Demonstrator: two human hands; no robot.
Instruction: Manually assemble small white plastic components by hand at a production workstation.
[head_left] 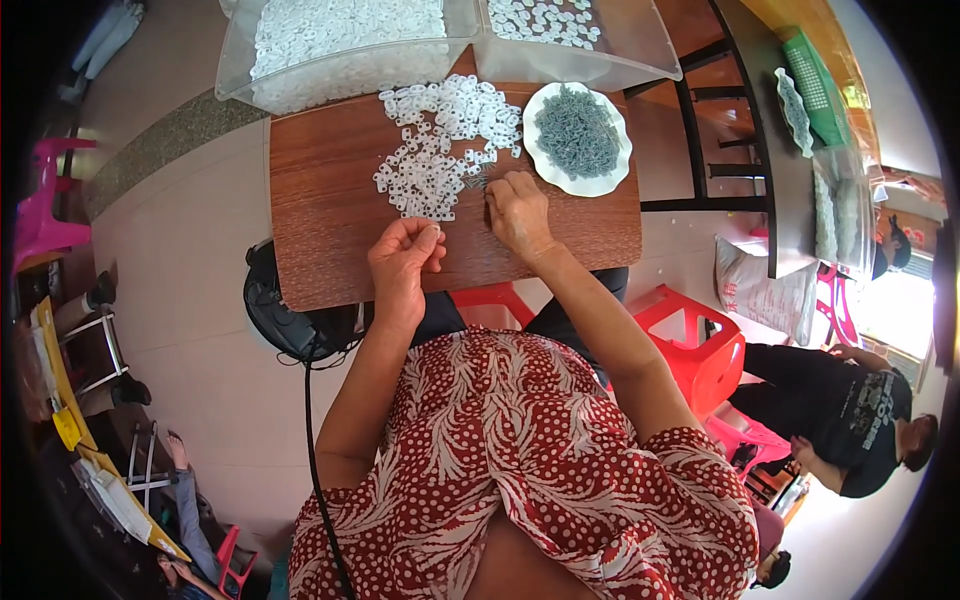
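My left hand point(402, 265) is closed in a pinch above the wooden table point(330, 230), with a small white plastic piece point(437, 230) just showing between thumb and forefinger. To its right, the curled fingers of my right hand point(520, 215) reach down beside a few loose thin grey pins point(480, 178). Whatever those fingertips hold is hidden. Ahead of both hands lies a spread pile of small white plastic pieces with holes point(425, 170). A white scalloped plate point(590, 187) heaped with small grey pins point(578, 132) stands beyond my right hand.
Two translucent bins point(350, 62) point(620, 62) with white pieces stand at the table's far edge. A black bag point(290, 320) with a cable hangs near the left side. Red stools point(700, 350) and a person in black point(860, 420) are at right; a dark shelf point(750, 120) stands far right.
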